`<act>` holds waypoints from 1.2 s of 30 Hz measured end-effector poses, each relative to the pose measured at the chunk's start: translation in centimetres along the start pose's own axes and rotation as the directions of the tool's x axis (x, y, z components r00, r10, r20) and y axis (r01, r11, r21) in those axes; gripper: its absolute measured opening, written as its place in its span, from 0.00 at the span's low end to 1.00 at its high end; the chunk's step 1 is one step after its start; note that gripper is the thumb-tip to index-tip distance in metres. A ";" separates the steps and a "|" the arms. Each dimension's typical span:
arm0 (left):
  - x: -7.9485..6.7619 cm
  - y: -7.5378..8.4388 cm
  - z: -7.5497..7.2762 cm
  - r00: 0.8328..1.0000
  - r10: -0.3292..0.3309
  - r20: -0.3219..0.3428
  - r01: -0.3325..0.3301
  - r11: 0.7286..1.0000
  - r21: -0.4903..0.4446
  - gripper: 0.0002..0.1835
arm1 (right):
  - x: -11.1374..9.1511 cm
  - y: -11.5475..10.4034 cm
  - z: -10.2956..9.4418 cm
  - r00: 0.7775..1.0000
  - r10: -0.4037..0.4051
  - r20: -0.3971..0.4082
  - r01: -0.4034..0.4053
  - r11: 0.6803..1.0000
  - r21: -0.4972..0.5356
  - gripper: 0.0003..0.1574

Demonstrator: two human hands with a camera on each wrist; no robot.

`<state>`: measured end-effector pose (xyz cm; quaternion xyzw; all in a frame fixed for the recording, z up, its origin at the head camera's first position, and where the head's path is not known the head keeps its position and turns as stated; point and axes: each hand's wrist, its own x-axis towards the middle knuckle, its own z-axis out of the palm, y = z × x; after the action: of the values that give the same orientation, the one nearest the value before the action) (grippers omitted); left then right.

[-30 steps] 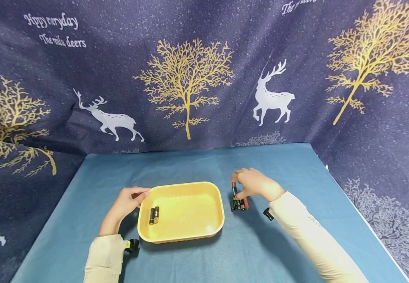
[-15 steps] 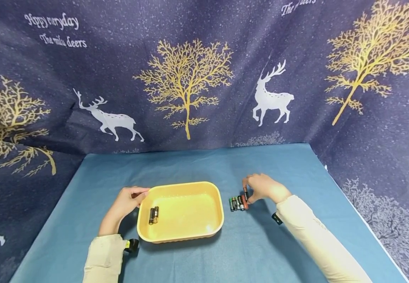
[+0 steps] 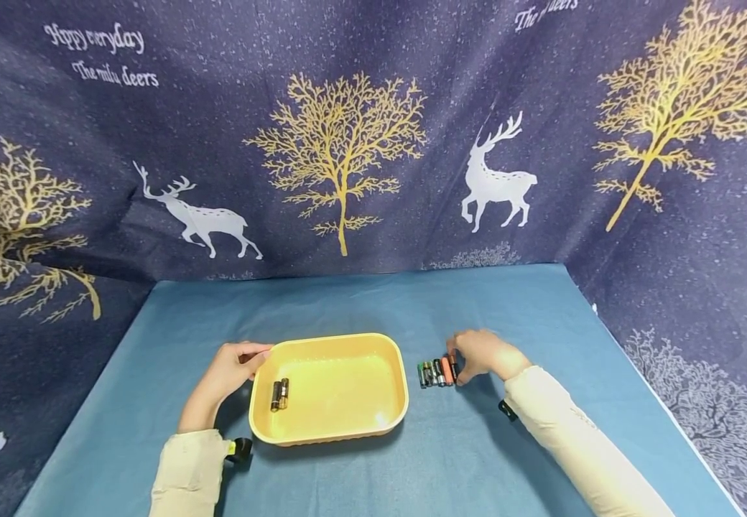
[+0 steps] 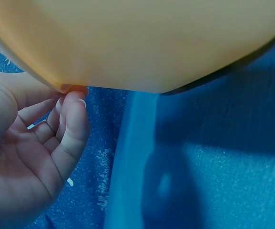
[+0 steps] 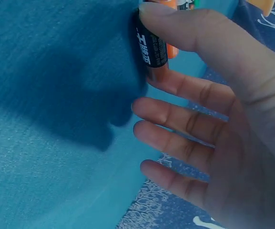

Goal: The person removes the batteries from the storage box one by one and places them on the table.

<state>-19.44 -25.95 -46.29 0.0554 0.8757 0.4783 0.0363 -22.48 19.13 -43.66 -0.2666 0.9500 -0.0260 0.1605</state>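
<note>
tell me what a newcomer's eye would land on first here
Probably the bright yellow tray on the blue cloth, with two batteries lying near its left end. Behind it, gold trees and white deer stand out on the dark backdrop. To the tray's right, the right hand pinches a black battery beside a short row of batteries.

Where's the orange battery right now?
In the head view, the orange battery lies right of the yellow tray, just left of the dark battery pinched by the right hand.
</note>
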 end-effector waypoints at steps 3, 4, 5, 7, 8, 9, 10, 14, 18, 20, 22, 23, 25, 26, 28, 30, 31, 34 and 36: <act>-0.1 -0.2 0.0 1.000 0.002 -0.002 -0.002 1.000 0.007 0.14 | -0.1 -0.2 0.2 1.000 -0.009 -0.006 0.009 1.000 -0.002 0.21; -0.2 -0.2 0.0 1.000 0.001 -0.004 -0.001 1.000 0.009 0.14 | -0.1 -0.2 0.3 1.000 -0.006 -0.004 0.006 1.000 0.001 0.21; -0.2 -0.3 0.0 1.000 0.002 -0.004 -0.002 1.000 0.012 0.14 | -0.1 -0.2 0.3 1.000 -0.002 -0.002 0.002 1.000 0.003 0.22; -0.2 -0.3 0.0 1.000 0.001 -0.004 -0.001 1.000 0.013 0.14 | -0.1 -0.3 0.2 1.000 0.003 0.002 -0.003 1.000 0.007 0.22; -0.2 -0.3 0.0 1.000 0.001 -0.006 -0.001 1.000 0.011 0.14 | -0.1 -0.3 0.2 1.000 0.011 0.006 -0.011 1.000 0.012 0.22; -0.2 -0.2 0.0 1.000 0.001 -0.008 -0.001 1.000 0.009 0.14 | -0.1 -0.3 0.2 1.000 0.012 0.006 -0.012 1.000 0.012 0.22; -0.2 -0.2 0.0 1.000 0.001 -0.009 -0.001 1.000 0.007 0.14 | -0.1 -0.3 0.1 1.000 0.014 0.009 -0.014 1.000 0.015 0.23; -0.2 0.0 -0.1 1.000 0.002 -0.013 -0.002 1.000 -0.003 0.14 | 0.1 -0.2 0.0 1.000 0.015 0.015 -0.015 1.000 0.016 0.24; -0.2 0.0 -0.2 1.000 0.011 -0.012 -0.011 1.000 -0.002 0.14 | 0.1 -0.1 -0.1 1.000 0.017 0.026 -0.018 1.000 0.015 0.26; -0.1 0.0 -0.3 1.000 0.017 -0.013 -0.017 1.000 0.001 0.14 | 0.1 -0.1 -0.2 0.999 0.021 0.033 -0.021 1.000 0.018 0.27; -0.1 0.0 -0.3 1.000 0.022 -0.012 -0.022 1.000 0.005 0.14 | 0.1 -0.1 -0.3 0.999 0.022 0.036 -0.022 1.000 0.020 0.29; 0.0 0.0 -0.3 1.000 0.023 -0.011 -0.023 1.000 0.008 0.14 | 0.0 -0.1 -0.3 0.999 0.024 0.040 -0.025 0.999 0.022 0.31; 0.0 -0.1 -0.2 1.000 0.025 -0.008 -0.025 1.000 0.007 0.14 | 0.0 -0.1 -0.4 0.998 0.036 0.052 -0.038 0.999 0.031 0.36; 0.0 -0.1 -0.2 1.000 0.025 -0.006 -0.025 1.000 0.006 0.14 | -0.1 -0.2 -0.6 0.998 0.037 0.051 -0.039 0.998 0.039 0.38; -0.1 -0.2 -0.1 1.000 0.026 -0.003 -0.026 1.000 0.001 0.14 | -0.3 -0.3 -0.9 0.998 0.044 0.048 -0.047 0.997 0.060 0.43; -0.1 -0.3 0.0 1.000 0.025 -0.002 -0.025 1.000 -0.001 0.14 | -0.4 -0.6 -1.4 0.999 0.037 0.031 -0.040 0.996 0.075 0.43; -0.1 -0.3 0.0 1.000 0.023 -0.003 -0.023 1.000 -0.002 0.14 | -0.5 -0.8 -1.8 1.000 0.026 0.013 -0.027 0.996 0.080 0.42; 0.0 -0.3 0.0 1.000 0.022 -0.004 -0.022 1.000 -0.004 0.14 | -0.4 -1.6 -2.8 1.000 0.000 -0.024 0.002 0.998 0.067 0.40; 0.0 -0.3 0.0 1.000 0.023 -0.003 -0.023 1.000 -0.006 0.14 | -0.1 -2.3 -3.5 0.999 -0.017 -0.044 0.020 0.999 0.048 0.38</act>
<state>-19.47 -26.09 -46.53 0.0648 0.8735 0.4815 0.0297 -22.34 17.14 -40.02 -0.2708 0.9499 -0.0561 0.1456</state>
